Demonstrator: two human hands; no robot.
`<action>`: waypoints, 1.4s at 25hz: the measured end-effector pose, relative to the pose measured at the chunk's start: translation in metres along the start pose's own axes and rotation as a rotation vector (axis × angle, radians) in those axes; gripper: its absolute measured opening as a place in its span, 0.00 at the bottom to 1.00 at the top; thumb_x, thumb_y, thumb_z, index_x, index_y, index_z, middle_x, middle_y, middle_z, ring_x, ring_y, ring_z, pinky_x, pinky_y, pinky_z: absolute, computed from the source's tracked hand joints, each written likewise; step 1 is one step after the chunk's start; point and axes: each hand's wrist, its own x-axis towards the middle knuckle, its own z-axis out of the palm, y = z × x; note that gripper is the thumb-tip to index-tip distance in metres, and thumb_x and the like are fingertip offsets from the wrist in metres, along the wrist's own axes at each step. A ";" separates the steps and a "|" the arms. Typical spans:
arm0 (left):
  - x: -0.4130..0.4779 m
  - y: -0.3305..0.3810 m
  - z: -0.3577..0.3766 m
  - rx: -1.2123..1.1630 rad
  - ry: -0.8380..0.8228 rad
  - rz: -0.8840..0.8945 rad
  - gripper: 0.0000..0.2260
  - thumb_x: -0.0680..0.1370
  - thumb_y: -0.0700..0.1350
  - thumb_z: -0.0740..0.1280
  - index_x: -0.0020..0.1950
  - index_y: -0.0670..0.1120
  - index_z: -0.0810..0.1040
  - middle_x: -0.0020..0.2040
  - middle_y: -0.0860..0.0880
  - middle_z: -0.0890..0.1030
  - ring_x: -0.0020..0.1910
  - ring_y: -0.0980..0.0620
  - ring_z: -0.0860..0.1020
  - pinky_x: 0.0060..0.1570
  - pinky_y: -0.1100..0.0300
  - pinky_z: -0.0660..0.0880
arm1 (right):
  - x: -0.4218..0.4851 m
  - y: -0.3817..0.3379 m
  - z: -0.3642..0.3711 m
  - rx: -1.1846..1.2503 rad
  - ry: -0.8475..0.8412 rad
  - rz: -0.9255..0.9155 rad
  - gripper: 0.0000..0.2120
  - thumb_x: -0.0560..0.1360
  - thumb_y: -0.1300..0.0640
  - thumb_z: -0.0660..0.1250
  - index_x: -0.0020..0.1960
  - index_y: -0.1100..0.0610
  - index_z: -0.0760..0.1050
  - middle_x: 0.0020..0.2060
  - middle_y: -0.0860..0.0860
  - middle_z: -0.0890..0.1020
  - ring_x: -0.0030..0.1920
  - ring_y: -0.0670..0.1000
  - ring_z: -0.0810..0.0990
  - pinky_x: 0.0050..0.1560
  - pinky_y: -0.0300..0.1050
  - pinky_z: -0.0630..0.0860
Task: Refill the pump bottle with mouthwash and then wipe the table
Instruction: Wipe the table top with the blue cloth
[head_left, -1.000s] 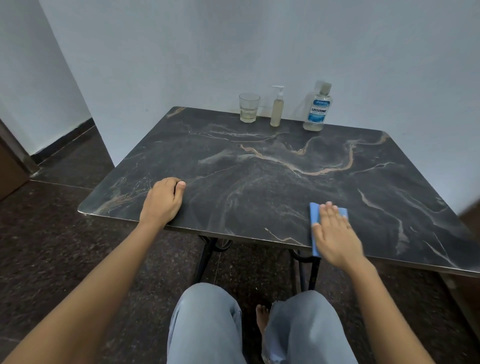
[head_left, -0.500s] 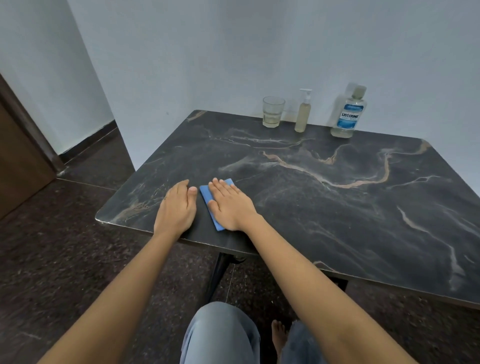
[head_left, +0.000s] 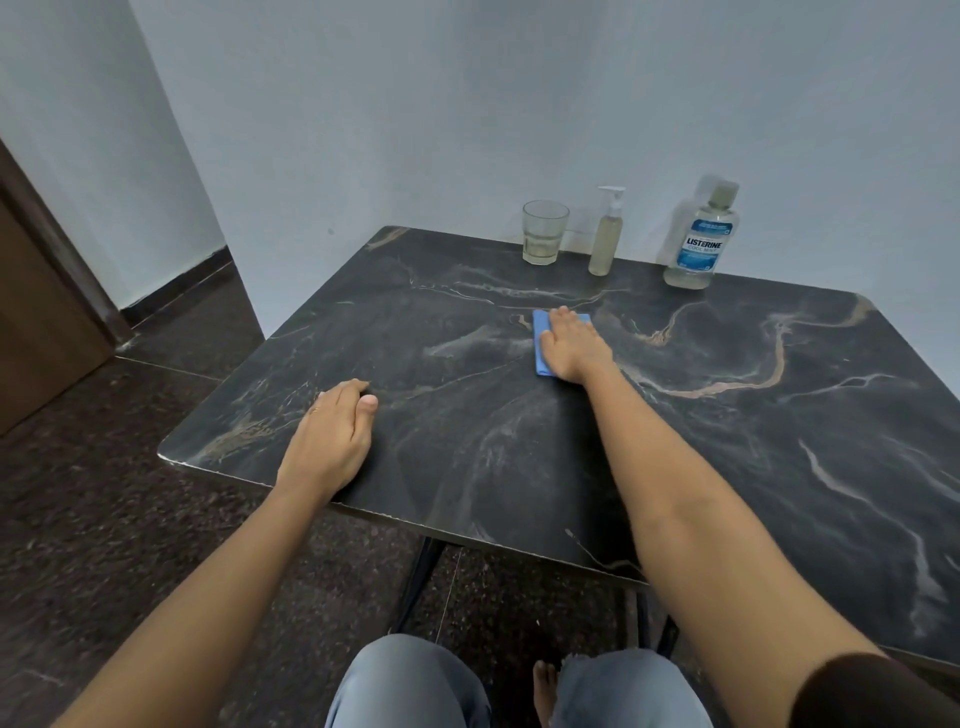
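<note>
My right hand (head_left: 571, 345) lies flat with straight fingers on a folded blue cloth (head_left: 542, 340), pressing it onto the dark marble table (head_left: 727, 441) around the middle of its far half. My left hand (head_left: 332, 441) rests palm-down near the table's front left corner and holds nothing. At the back edge by the wall stand a pump bottle (head_left: 605, 234) filled with pale liquid and a Listerine mouthwash bottle (head_left: 701, 241) with its cap on and a little liquid at the bottom.
A glass tumbler (head_left: 543, 232) with some pale liquid stands left of the pump bottle. A brown door (head_left: 36, 322) is at the far left. My knees and a bare foot show below the table's front edge.
My right hand has slid the blue cloth from beside my left hand away toward the back middle of the table. My left hand has stayed near the front left corner.
</note>
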 end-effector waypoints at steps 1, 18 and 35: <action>0.000 0.000 -0.001 -0.007 -0.001 -0.001 0.23 0.83 0.54 0.48 0.70 0.43 0.70 0.69 0.46 0.72 0.70 0.46 0.68 0.70 0.49 0.62 | -0.003 0.014 -0.003 -0.002 0.003 0.027 0.27 0.82 0.52 0.44 0.78 0.62 0.49 0.77 0.57 0.51 0.77 0.54 0.50 0.76 0.49 0.46; -0.018 0.029 -0.022 -0.095 0.061 -0.057 0.20 0.82 0.54 0.47 0.44 0.45 0.72 0.47 0.46 0.78 0.51 0.44 0.75 0.51 0.47 0.70 | -0.260 0.079 0.006 -0.016 0.046 0.271 0.27 0.83 0.51 0.44 0.78 0.59 0.46 0.78 0.55 0.48 0.78 0.51 0.46 0.77 0.48 0.43; 0.005 -0.059 -0.068 -0.197 0.257 -0.171 0.19 0.84 0.53 0.50 0.38 0.46 0.68 0.37 0.49 0.73 0.41 0.45 0.74 0.42 0.54 0.65 | -0.154 -0.228 0.082 -0.065 -0.107 -0.482 0.27 0.83 0.50 0.43 0.78 0.60 0.44 0.78 0.54 0.47 0.78 0.51 0.44 0.76 0.47 0.41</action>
